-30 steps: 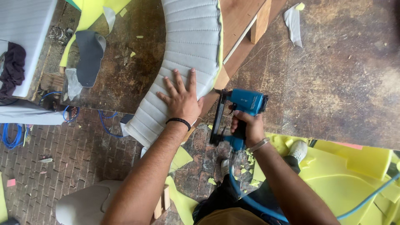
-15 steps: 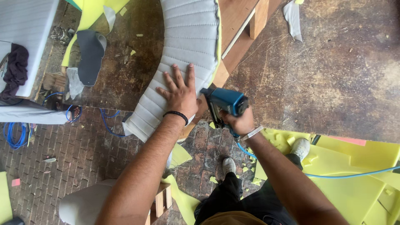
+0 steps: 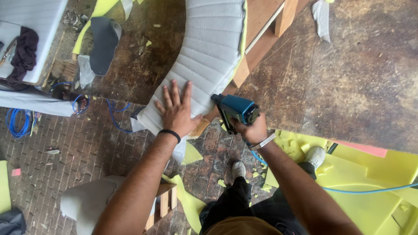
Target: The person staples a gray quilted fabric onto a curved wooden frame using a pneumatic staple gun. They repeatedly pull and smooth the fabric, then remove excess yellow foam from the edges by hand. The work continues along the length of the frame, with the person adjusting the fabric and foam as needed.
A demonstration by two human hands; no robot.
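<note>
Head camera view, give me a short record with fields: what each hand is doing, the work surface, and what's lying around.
left hand: flat, fingers spread, pressing on the curved grey quilted upholstered panel
right hand: grip closed around the blue handheld staple gun, its nose at the panel's edge
surface: worn brown wooden workbench
hose: blue air line running past the right arm
floor: brick paving with yellow foam offcuts

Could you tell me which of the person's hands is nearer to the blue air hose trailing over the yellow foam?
Right. The right hand grips the blue staple gun, from which the air hose runs; the left hand lies flat on the grey quilted panel, farther away.
</note>
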